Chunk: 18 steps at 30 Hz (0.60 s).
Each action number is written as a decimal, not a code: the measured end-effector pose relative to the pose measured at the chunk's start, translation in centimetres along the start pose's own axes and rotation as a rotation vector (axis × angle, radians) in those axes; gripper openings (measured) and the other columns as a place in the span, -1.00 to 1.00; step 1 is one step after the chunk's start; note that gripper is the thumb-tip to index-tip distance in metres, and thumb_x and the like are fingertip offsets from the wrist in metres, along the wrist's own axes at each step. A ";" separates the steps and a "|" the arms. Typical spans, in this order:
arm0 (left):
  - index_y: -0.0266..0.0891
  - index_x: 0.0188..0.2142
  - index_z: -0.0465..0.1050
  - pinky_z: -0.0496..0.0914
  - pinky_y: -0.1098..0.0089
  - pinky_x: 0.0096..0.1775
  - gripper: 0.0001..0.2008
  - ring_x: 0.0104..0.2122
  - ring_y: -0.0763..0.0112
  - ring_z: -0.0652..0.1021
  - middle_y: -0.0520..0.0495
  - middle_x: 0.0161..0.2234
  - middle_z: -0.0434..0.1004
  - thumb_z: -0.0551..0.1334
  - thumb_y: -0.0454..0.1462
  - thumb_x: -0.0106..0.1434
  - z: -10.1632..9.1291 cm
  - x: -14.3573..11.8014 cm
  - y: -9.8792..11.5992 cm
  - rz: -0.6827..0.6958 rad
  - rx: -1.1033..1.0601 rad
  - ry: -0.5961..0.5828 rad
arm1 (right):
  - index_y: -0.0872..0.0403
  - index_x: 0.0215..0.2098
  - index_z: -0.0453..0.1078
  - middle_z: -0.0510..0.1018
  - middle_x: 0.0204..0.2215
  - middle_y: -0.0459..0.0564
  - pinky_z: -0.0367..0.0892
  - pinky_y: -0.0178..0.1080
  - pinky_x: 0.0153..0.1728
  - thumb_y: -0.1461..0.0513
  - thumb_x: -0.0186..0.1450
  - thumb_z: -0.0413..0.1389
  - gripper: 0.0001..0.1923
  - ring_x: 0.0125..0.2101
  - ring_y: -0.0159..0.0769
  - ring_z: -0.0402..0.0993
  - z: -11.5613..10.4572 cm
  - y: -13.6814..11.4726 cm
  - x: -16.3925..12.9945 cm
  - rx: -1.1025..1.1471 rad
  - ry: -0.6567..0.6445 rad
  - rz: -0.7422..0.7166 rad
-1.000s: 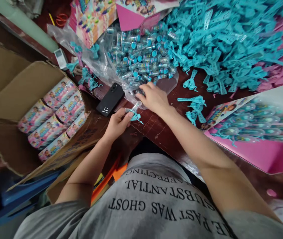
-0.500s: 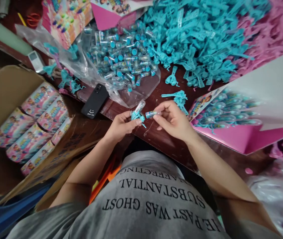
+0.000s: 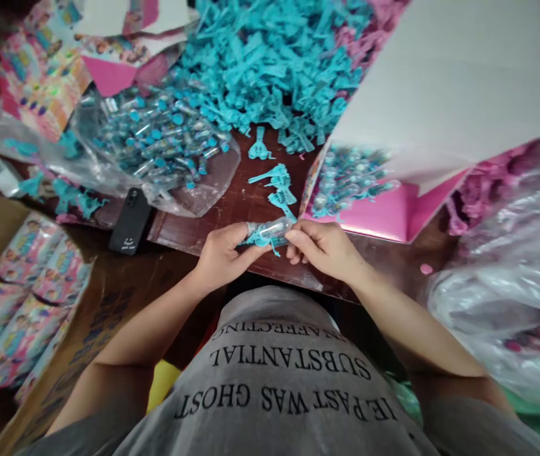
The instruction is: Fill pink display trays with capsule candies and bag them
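Above the table's front edge, my left hand point(image 3: 219, 256) is closed on a turquoise plastic piece point(image 3: 261, 239) with a clear rounded tube point(image 3: 276, 227) lying along it. At the right end of this assembly, my right hand point(image 3: 329, 248) pinches with thumb and fingers, touching the tube. Its fingers hide what lies between them. Just beyond the hands, several loose turquoise pieces point(image 3: 280, 180) rest on the dark red table point(image 3: 238, 199).
Clear tubes with blue caps point(image 3: 160, 136) lie on a plastic bag, behind a black phone point(image 3: 131, 221). A turquoise heap point(image 3: 260, 63) is at the back. To the right stands a pink-lined box point(image 3: 378, 212) holding filled tubes; at left, a carton point(image 3: 61, 354) holds printed packs.
My hands have come together; the small capped tube seen in my right hand is now hidden or joined to the turquoise piece. The camera view has shifted right.
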<state>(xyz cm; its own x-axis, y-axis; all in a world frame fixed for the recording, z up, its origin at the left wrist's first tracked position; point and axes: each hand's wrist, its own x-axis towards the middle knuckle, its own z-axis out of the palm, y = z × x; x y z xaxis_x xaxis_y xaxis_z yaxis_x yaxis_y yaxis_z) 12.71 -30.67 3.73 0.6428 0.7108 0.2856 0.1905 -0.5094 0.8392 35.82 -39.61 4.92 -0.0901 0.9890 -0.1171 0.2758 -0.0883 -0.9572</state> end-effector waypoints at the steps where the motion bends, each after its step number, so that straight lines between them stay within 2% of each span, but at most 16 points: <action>1: -0.23 -0.24 0.62 0.45 0.47 -0.35 -0.85 -0.45 0.49 0.54 0.03 -0.42 0.62 0.45 -0.19 0.39 0.4 0.5 0.4 0.068 0.057 -0.003 | 0.07 -0.28 0.48 0.65 -0.47 -0.08 0.49 -0.31 -0.37 -0.20 0.56 -0.01 -0.43 -0.49 -0.42 0.59 -0.5 0.0 -0.8 0.000 0.034 0.024; 2: -0.22 -0.22 0.62 0.46 0.47 -0.35 -0.87 -0.45 0.49 0.56 0.02 -0.40 0.64 0.45 -0.21 0.39 0.9 1.0 0.8 0.122 0.095 -0.012 | 0.07 -0.23 0.52 0.69 -0.40 -0.04 0.51 -0.29 -0.34 -0.23 0.54 0.00 -0.41 -0.44 -0.39 0.63 -1.0 -0.1 -1.6 -0.023 0.074 0.018; 3: -0.21 -0.19 0.63 0.48 0.46 -0.35 -0.88 -0.44 0.48 0.57 0.01 -0.38 0.66 0.45 -0.21 0.40 1.5 1.6 1.2 0.161 0.120 -0.024 | 0.08 -0.09 0.55 0.73 -0.27 0.01 0.54 -0.26 -0.28 -0.24 0.52 0.04 -0.41 -0.35 -0.34 0.67 -1.6 -0.1 -2.3 -0.057 0.113 -0.012; 5: -0.20 -0.17 0.61 0.50 0.45 -0.34 -0.91 -0.43 0.46 0.60 0.00 -0.36 0.68 0.41 -0.22 0.42 2.9 2.9 1.9 0.225 0.154 -0.056 | 0.05 0.26 0.45 0.71 0.06 0.10 0.59 -0.19 -0.15 -0.21 0.46 0.17 -0.35 -0.10 -0.21 0.70 -2.8 -0.2 -3.8 -0.135 0.161 -0.082; 6: -0.20 -0.19 0.60 0.50 0.44 -0.34 -0.92 -0.42 0.45 0.61 0.00 -0.36 0.68 0.38 -0.23 0.44 3.6 3.6 2.3 0.268 0.171 -0.070 | 0.03 0.36 0.36 0.64 0.19 0.14 0.60 -0.17 -0.09 -0.16 0.46 0.21 -0.32 0.01 -0.16 0.68 -3.4 -0.3 -4.5 -0.174 0.174 -0.108; 9: -0.20 -0.26 0.55 0.48 0.45 -0.34 -0.87 -0.42 0.45 0.60 0.01 -0.40 0.64 0.32 -0.26 0.47 6.0 5.3 3.6 0.418 0.190 -0.095 | -0.01 0.50 0.16 0.50 0.35 0.19 0.56 -0.07 0.11 0.01 0.53 0.16 -0.34 0.22 -0.10 0.58 -5.1 -0.4 -6.4 -0.255 0.202 -0.168; 11: -0.22 -0.24 0.55 0.48 0.45 -0.34 -0.86 -0.41 0.46 0.60 0.00 -0.40 0.64 0.33 -0.23 0.49 7.3 6.1 4.3 0.454 0.174 -0.111 | 0.00 0.55 0.04 0.43 0.40 0.25 0.54 -0.03 0.16 0.04 0.52 0.17 -0.26 0.28 -0.08 0.52 -6.3 -0.4 -7.8 -0.281 0.236 -0.201; 12: -0.22 -0.22 0.56 0.48 0.45 -0.34 -0.86 -0.41 0.46 0.60 0.01 -0.39 0.64 0.35 -0.22 0.49 7.7 6.5 4.6 0.447 0.161 -0.123 | 0.01 0.53 0.07 0.46 0.37 0.25 0.56 -0.06 0.10 0.03 0.51 0.19 -0.26 0.24 -0.09 0.56 -6.9 -0.4 -8.4 -0.290 0.261 -0.203; 13: -0.22 -0.20 0.57 0.48 0.45 -0.34 -0.85 -0.42 0.47 0.60 0.01 -0.39 0.65 0.36 -0.20 0.49 8.2 6.7 4.9 0.432 0.144 -0.137 | 0.03 0.46 0.18 0.55 0.28 0.23 0.58 -0.12 -0.02 0.01 0.50 0.21 -0.34 0.12 -0.12 0.63 -7.6 -0.4 -9.1 -0.300 0.289 -0.190; 15: -0.21 -0.17 0.58 0.48 0.44 -0.34 -0.86 -0.42 0.47 0.60 0.02 -0.38 0.66 0.39 -0.18 0.48 8.8 7.1 5.4 0.416 0.120 -0.157 | 0.04 0.14 0.46 0.71 -0.10 0.06 0.51 -0.22 -0.29 -0.03 0.51 0.21 -0.60 -0.24 -0.24 0.67 -8.8 -0.5 -10.1 -0.341 0.336 -0.129; 16: -0.20 -0.15 0.59 0.49 0.44 -0.33 -0.88 -0.40 0.46 0.62 0.01 -0.35 0.68 0.39 -0.19 0.48 9.1 7.2 5.6 0.426 0.114 -0.160 | 0.03 -0.05 0.51 0.69 -0.30 -0.03 0.44 -0.24 -0.37 -0.06 0.53 0.17 -0.66 -0.40 -0.31 0.60 -9.3 -0.5 -10.5 -0.367 0.344 -0.088; 17: -0.20 -0.12 0.59 0.50 0.43 -0.30 -0.89 -0.37 0.45 0.64 0.00 -0.32 0.69 0.38 -0.21 0.48 9.5 7.3 5.7 0.445 0.117 -0.159 | 0.03 -0.18 0.52 0.63 -0.43 -0.08 0.39 -0.25 -0.43 -0.09 0.55 0.11 -0.60 -0.49 -0.34 0.53 -9.7 -0.5 -10.8 -0.391 0.341 -0.052; 18: -0.20 -0.10 0.58 0.50 0.43 -0.29 -0.91 -0.35 0.44 0.65 -0.01 -0.30 0.70 0.37 -0.22 0.49 9.8 7.4 5.8 0.471 0.127 -0.155 | 0.03 -0.23 0.53 0.61 -0.47 -0.09 0.37 -0.23 -0.44 -0.14 0.56 0.06 -0.52 -0.51 -0.34 0.51 -9.9 -0.5 -11.0 -0.408 0.335 -0.028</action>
<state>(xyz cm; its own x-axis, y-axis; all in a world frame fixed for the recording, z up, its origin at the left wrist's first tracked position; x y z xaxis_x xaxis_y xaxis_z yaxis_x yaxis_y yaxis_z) 25.84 -33.17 6.16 0.7815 0.3146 0.5387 -0.0636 -0.8189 0.5705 46.18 -49.23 9.29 0.1899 0.9798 0.0624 0.6341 -0.0739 -0.7698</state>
